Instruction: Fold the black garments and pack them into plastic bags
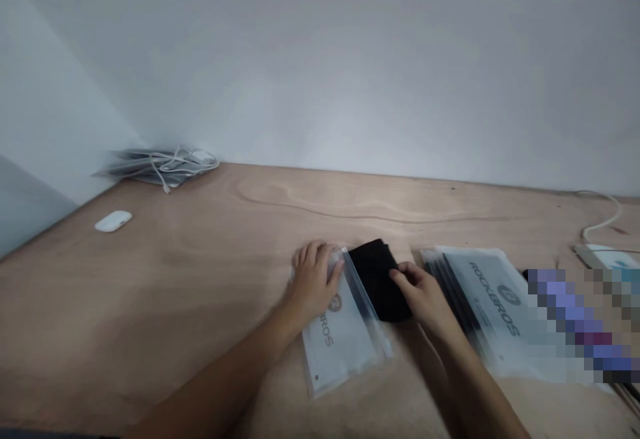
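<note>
A frosted plastic zip bag (345,346) printed with a logo lies slanted on the wooden table in front of me. My left hand (316,282) holds its far left part, the thumb on top near the zip edge and the fingers curled over the far side. A folded black cloth (377,279) sits at the bag's open right end; whether part of it is inside I cannot tell. Thumb and fingers of my right hand (417,289) pinch the cloth by its right edge.
To the right lies a stack of similar filled bags (490,292) marked ROCKBROS, beside a pixelated patch. A white case (113,221) rests at the left. Grey packets with a white cable (165,164) are in the back left corner. Another white cable (607,216) runs along the right.
</note>
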Motion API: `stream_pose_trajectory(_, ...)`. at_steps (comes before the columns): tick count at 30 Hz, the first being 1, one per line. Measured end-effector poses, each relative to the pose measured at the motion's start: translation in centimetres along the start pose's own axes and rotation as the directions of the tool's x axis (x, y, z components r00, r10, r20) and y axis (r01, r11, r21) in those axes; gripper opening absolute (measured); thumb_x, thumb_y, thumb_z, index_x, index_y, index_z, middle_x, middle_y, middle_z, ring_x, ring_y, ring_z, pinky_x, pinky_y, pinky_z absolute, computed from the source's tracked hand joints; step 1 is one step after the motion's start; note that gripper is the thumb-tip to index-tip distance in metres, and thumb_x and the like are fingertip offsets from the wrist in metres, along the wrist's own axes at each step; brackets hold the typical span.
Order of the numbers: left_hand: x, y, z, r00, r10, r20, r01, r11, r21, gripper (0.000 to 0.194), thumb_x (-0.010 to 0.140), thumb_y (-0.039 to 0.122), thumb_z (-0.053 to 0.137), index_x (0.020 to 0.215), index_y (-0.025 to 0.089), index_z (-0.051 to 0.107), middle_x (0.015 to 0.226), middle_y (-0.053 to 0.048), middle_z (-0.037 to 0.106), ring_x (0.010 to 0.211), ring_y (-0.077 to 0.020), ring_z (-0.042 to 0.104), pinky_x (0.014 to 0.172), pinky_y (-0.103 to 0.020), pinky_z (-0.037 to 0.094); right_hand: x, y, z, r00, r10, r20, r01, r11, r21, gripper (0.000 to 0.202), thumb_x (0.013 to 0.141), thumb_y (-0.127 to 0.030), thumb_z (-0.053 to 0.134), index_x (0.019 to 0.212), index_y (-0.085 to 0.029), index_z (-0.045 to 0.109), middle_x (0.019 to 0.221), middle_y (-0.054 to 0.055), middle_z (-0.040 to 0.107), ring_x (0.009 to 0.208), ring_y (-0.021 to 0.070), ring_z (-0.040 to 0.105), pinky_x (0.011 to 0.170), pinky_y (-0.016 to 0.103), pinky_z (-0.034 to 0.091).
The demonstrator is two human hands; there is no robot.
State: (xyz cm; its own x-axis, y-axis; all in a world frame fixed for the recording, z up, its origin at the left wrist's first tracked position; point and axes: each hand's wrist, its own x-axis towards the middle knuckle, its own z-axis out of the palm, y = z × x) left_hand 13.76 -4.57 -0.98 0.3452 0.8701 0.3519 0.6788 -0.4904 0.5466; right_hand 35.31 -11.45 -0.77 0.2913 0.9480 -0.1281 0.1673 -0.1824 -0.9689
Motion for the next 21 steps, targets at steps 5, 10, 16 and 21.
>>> stream_pose_trajectory(5, -2.6, 4.1, 0.4, 0.990, 0.036, 0.134, -0.049, 0.995, 0.091, 0.046, 0.093, 0.041, 0.059, 0.132, 0.017, 0.059, 0.149, -0.021, 0.044, 0.139, -0.0420, 0.037, 0.114, -0.064, 0.028, -0.6, 1.0, -1.3, 0.991, 0.009, -0.133, 0.002, 0.997, 0.077, 0.044, 0.081, -0.055, 0.065, 0.111, -0.023, 0.057, 0.088, 0.006, 0.074, 0.078, 0.0252, 0.071, 0.069, 0.036, 0.057)
stream_pose_trajectory(10, -6.0, 6.4, 1.6, 0.944, -0.091, 0.318, 0.041, 0.986, 0.161, 0.082, 0.082, 0.047, 0.063, 0.152, 0.012, 0.040, 0.164, -0.026, 0.022, 0.151, -0.0498, 0.012, 0.116, -0.073, 0.014, -0.3, 1.7, -0.5, 0.984, -0.092, -0.153, 0.077, 0.992, -0.099, 0.047, 0.088, -0.051, 0.057, 0.124, -0.020, 0.058, 0.096, 0.010, 0.075, 0.084, 0.0273, 0.073, 0.072, 0.039, 0.059)
stream_pose_trajectory(16, -6.4, 2.2, -1.6, 0.914, -0.235, 0.330, 0.110, 0.928, 0.356, 0.075, 0.084, 0.021, 0.048, 0.155, 0.005, 0.032, 0.166, -0.026, 0.016, 0.153, -0.0427, 0.008, 0.118, -0.069, 0.015, -0.1, 2.3, -0.8, 0.958, -0.146, -0.245, 0.066, 0.950, -0.307, 0.036, 0.086, -0.053, 0.060, 0.101, -0.020, 0.065, 0.093, 0.011, 0.071, 0.085, 0.0297, 0.070, 0.078, 0.044, 0.056)
stream_pose_trajectory(21, -6.8, -3.0, -6.0, 0.889, -0.391, 0.237, 0.212, 0.812, 0.544, 0.062, 0.092, 0.017, 0.040, 0.154, 0.007, 0.039, 0.165, -0.026, 0.020, 0.151, -0.0460, 0.016, 0.115, -0.070, 0.020, -0.3, 1.3, -0.9, 0.901, -0.265, -0.344, 0.095, 0.892, -0.441, 0.037, 0.078, -0.054, 0.067, 0.090, -0.019, 0.068, 0.110, 0.017, 0.061, 0.102, 0.0344, 0.062, 0.098, 0.053, 0.046)
